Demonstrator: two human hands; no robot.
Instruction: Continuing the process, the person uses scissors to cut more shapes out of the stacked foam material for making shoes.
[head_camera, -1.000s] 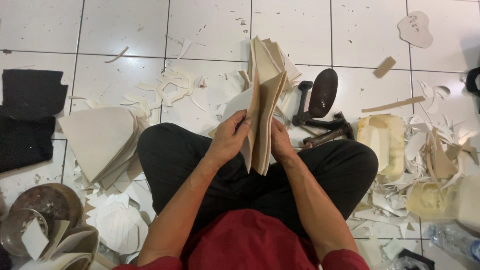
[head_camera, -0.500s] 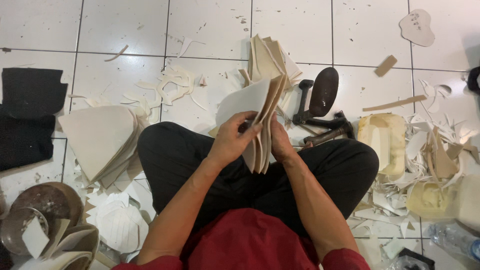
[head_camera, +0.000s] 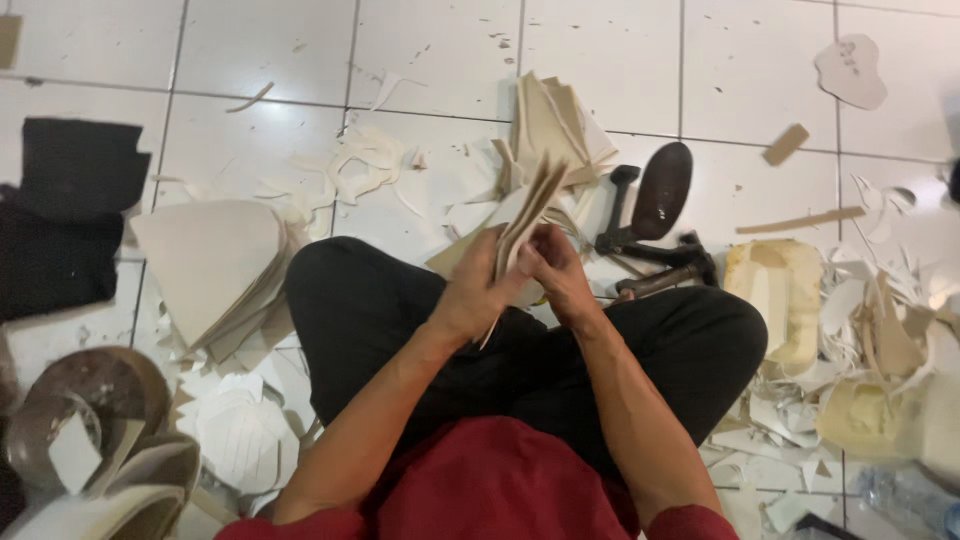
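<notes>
**Both hands clasp a stack of cut beige sheets above the lap**

A person sits cross-legged on a white tiled floor. The left hand and the right hand meet above the knees, each grip closed on a thin stack of beige cut pieces held edge-up and fanned slightly at the top. The left fingers wrap one face of the stack, the right fingers press the other.

Just beyond the hands lies a loose pile of similar pieces. To the right of that pile sit a dark iron shoe last stand and a hammer. A larger stack of rounded beige sheets rests beside the left knee. Offcuts litter the floor at right.
</notes>
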